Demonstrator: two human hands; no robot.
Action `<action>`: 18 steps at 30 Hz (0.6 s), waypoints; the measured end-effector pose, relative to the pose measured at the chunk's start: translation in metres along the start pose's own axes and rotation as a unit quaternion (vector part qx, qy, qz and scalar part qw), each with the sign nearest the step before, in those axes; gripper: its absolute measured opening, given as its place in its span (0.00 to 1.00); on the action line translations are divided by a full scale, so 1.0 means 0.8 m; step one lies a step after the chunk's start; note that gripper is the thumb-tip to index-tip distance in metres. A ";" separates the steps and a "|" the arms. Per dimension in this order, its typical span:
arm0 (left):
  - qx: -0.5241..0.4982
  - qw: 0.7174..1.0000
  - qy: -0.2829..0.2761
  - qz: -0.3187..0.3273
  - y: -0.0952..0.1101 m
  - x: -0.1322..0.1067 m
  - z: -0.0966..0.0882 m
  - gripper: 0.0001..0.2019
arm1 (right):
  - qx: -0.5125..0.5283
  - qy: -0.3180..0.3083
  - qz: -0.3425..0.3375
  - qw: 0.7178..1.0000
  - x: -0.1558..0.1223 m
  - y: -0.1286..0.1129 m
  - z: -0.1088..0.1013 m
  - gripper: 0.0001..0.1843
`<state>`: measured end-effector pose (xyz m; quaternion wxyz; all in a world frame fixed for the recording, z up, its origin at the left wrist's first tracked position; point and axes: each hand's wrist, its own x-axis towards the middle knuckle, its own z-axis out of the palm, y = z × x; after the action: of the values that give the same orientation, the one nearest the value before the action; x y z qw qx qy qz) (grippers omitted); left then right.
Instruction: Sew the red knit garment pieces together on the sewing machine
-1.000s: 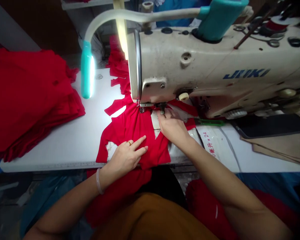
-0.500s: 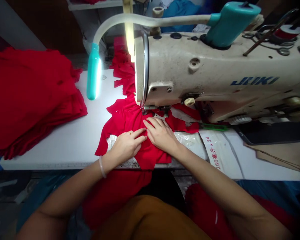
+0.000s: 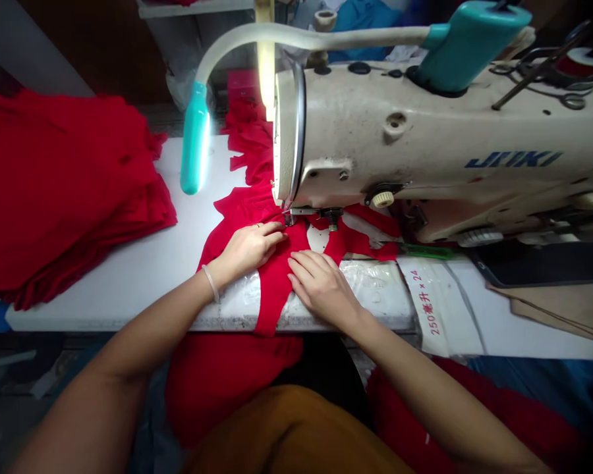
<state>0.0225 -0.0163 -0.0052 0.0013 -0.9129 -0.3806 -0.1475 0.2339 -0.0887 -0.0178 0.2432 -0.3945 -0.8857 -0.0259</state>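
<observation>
Red fabric (image 3: 278, 283) runs under the presser foot (image 3: 289, 219) of a white sewing machine (image 3: 356, 138). My left hand (image 3: 251, 248) rests on the cloth just left of the foot, its fingers stretched out and their tips close to it. Lower and to the right, my right hand (image 3: 323, 284) lies on the same cloth with fingers extended and flat. Between the hands the fabric is fairly smooth, and a narrow end of it reaches the table's front edge. Behind the foot the cloth is gathered in folds.
A tall stack of red fabric pieces (image 3: 69, 197) stands on the left of the white table (image 3: 128, 289). A lit teal lamp (image 3: 195, 141) hangs beside the machine head. On the right lie a green-handled tool (image 3: 427, 251), a dark phone (image 3: 543, 264) and brown card (image 3: 548, 309).
My left hand has moved up towards the presser foot. My right hand has shifted slightly down. The bunched cloth in front is now flatter and narrower. The whole view has shifted a little.
</observation>
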 end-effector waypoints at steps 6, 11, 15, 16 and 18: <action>-0.025 1.000 0.012 0.013 -0.027 0.021 0.004 0.15 | -0.031 -0.024 0.048 0.998 0.031 0.004 0.014 0.18; -0.029 0.998 -0.010 -0.055 -0.038 0.025 -0.007 0.15 | 0.060 -0.050 0.007 0.997 0.042 0.004 0.005 0.16; -0.043 0.991 -0.050 -0.118 -0.015 0.013 -0.025 0.21 | -0.010 -0.091 0.067 0.993 0.047 0.026 -0.008 0.20; -0.042 0.989 -0.065 -0.129 -0.005 0.010 -0.028 0.21 | -0.049 -0.086 0.100 0.990 0.050 0.033 -0.009 0.18; -0.039 0.986 -0.087 -0.136 0.018 0.006 -0.032 0.20 | -0.085 -0.078 0.128 0.985 0.057 0.043 -0.008 0.14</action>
<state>0.0288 -0.0260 0.0222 -0.0870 -0.8614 -0.4938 -0.0810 0.2353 -0.0357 0.0036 0.1399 -0.5247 -0.8388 -0.0386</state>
